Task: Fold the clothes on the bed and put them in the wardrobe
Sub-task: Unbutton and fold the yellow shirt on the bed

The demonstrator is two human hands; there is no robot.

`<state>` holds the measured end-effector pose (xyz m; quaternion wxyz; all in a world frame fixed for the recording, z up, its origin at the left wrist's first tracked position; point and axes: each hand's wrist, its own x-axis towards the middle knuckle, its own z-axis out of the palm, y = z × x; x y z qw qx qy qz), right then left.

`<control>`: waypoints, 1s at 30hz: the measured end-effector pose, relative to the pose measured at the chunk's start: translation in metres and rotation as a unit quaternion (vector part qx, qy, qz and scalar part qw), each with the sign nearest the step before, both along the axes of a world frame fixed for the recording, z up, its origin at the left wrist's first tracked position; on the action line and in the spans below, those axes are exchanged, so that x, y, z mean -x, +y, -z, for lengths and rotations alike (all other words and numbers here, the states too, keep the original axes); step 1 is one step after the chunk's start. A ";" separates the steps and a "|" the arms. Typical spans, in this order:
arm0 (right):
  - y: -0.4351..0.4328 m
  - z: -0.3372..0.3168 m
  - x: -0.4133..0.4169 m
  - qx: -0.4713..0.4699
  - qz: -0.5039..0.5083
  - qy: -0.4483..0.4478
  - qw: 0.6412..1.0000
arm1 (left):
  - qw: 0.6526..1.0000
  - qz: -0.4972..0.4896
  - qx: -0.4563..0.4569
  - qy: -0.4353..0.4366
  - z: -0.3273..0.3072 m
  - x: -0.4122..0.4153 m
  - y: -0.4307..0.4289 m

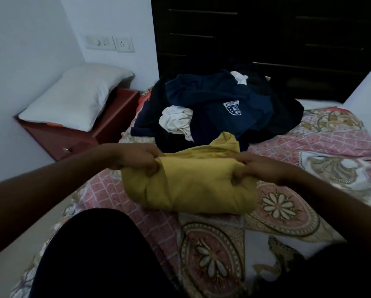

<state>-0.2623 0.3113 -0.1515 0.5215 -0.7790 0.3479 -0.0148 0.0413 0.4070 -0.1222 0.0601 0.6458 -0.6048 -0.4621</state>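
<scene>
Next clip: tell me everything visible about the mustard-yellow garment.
The mustard-yellow garment looks like soft, plain cloth, folded into a thick bundle with a loose part bunched at its far end. It lies on the patterned bedsheet, next to the pile of dark clothes. The left hand and right hand each grip a side edge.

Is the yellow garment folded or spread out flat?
Folded. The yellow garment lies on the bed as a compact, doubled-over bundle, and the left hand and right hand each grip one side of it.

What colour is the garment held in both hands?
Mustard yellow, plain, no visible print: the garment, seen in the head view, the only one.
</scene>
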 end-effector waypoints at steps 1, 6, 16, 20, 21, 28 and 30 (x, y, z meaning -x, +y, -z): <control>-0.009 0.007 -0.003 0.011 0.044 -0.018 0.999 | 0.999 -0.030 0.008 0.008 0.004 -0.003 -0.008; -0.041 0.036 -0.011 0.054 0.233 -0.070 0.969 | 0.984 -0.102 0.135 -0.060 0.024 -0.013 -0.050; -0.018 0.050 -0.019 0.543 0.280 0.038 0.791 | 0.814 -0.064 0.437 -0.378 0.064 0.028 -0.054; 0.024 0.070 -0.049 0.579 0.126 0.043 0.805 | 0.832 0.065 0.435 -0.338 0.087 0.076 -0.032; 0.024 0.081 -0.050 0.555 0.098 0.088 0.821 | 0.842 0.095 0.396 -0.354 0.099 0.076 -0.031; -0.010 0.124 -0.026 0.410 0.129 0.149 0.890 | 0.934 -0.055 0.184 -0.302 0.146 0.039 -0.042; -0.007 0.127 -0.030 0.399 0.139 0.137 0.896 | 0.937 -0.081 0.175 -0.290 0.144 0.038 -0.043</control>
